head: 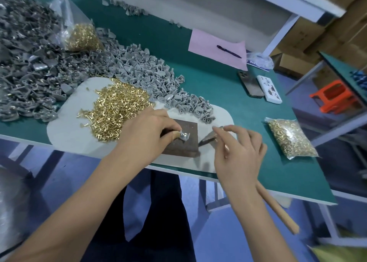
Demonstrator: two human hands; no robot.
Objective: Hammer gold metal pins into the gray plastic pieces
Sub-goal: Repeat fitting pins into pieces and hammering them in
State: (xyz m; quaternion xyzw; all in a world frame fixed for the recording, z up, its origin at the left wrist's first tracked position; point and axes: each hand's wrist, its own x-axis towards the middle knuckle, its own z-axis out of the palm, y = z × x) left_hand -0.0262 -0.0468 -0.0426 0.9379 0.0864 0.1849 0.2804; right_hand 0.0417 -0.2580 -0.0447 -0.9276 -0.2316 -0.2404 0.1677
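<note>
My left hand [147, 134] pinches a small gray plastic piece [184, 136] against a dark metal block [178, 149] on a white pad [69, 134]. A hammer lies right of the block, its head [207, 139] touching the block's edge. Its wooden handle [278, 212] runs past the table's front edge. My right hand [240, 152] hovers over the hammer with fingers loosely spread, the index tip near the hammer head. Loose gold pins [117, 106] are heaped on the pad left of the block. Gray plastic pieces [151, 76] are piled behind them.
A large heap of darker gray pieces [23, 63] fills the table's left. Bags of gold pins lie at the right [292, 138] and back left [81, 37]. A phone [250, 84], a white case [269, 88] and pink paper [208, 43] with a pen sit behind. An orange stool [331, 96] stands right.
</note>
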